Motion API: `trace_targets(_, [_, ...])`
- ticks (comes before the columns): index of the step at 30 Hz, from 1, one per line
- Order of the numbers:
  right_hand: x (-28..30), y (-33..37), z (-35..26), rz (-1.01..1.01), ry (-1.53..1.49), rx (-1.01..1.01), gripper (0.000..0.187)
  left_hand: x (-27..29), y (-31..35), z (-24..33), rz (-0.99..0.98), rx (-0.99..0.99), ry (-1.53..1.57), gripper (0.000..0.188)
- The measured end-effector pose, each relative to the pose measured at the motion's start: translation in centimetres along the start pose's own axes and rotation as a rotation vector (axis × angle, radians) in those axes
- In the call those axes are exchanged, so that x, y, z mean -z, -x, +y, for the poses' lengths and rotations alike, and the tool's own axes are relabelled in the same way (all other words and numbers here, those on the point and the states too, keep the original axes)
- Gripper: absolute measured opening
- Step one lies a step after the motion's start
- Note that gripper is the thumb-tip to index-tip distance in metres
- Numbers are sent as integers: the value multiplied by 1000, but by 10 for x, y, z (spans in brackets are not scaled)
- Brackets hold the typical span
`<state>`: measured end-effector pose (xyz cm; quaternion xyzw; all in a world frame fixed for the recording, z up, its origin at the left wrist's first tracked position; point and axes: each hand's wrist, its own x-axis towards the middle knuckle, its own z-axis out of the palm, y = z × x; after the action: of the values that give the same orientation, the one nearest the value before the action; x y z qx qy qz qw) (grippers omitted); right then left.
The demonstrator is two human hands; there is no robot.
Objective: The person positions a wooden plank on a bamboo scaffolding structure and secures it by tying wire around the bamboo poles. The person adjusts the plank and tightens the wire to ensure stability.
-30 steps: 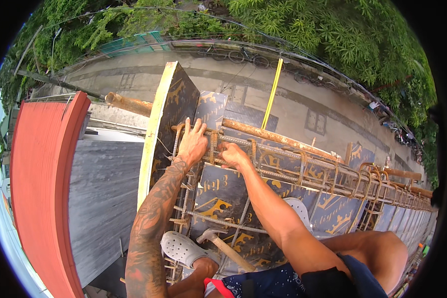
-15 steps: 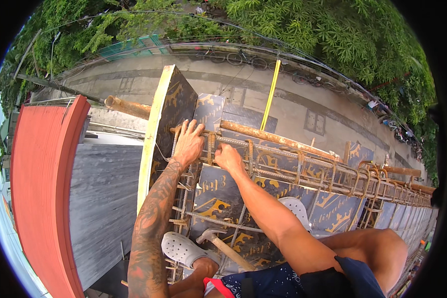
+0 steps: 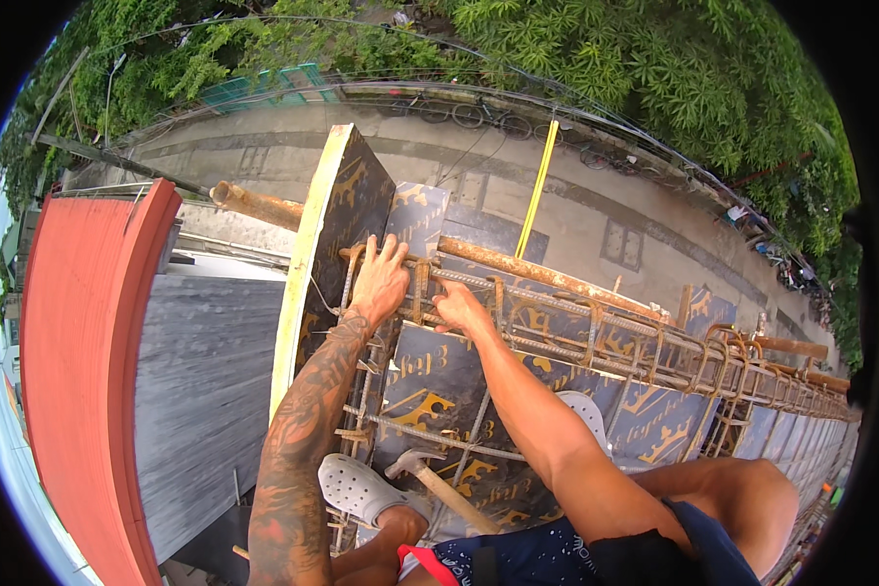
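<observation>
Two hands — left hand (image 3: 379, 283) spread flat on rebar cage (image 3: 596, 337), right hand (image 3: 459, 308) pinching one bar (one hammer (image 3: 439, 483) below)

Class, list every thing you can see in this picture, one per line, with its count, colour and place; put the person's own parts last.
Rebar cage: one, rusty brown, running from centre to the right.
Form boards: several, dark with yellow marks, under and beside the cage.
Hammer: one, wooden handle, lower centre.
Roof: one, red, left.
Grey panel: one, beside the red roof.
Yellow pole: one, upper centre.
Road: one, grey, below.
Trees: green, top.
Clog: one visible, white, on a foot, bottom.
Left hand: on the cage.
Right hand: on the cage.
</observation>
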<state>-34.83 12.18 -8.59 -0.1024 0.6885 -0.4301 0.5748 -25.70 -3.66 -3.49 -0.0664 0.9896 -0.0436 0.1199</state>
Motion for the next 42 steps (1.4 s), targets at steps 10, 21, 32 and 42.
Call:
trace_targets(10, [-2, 16, -16, 55, 223, 7, 46, -5, 11, 2, 243, 26, 175, 17])
trace_targets(21, [-13, 21, -15, 353, 411, 92, 39, 4, 5, -1, 288, 22, 279, 22])
trace_targets(32, [-14, 30, -30, 375, 449, 10, 36, 4, 15, -5, 360, -8, 513, 13])
trace_targets(42, [-21, 32, -38, 374, 543, -40, 38, 19, 32, 20, 364, 235, 578, 21])
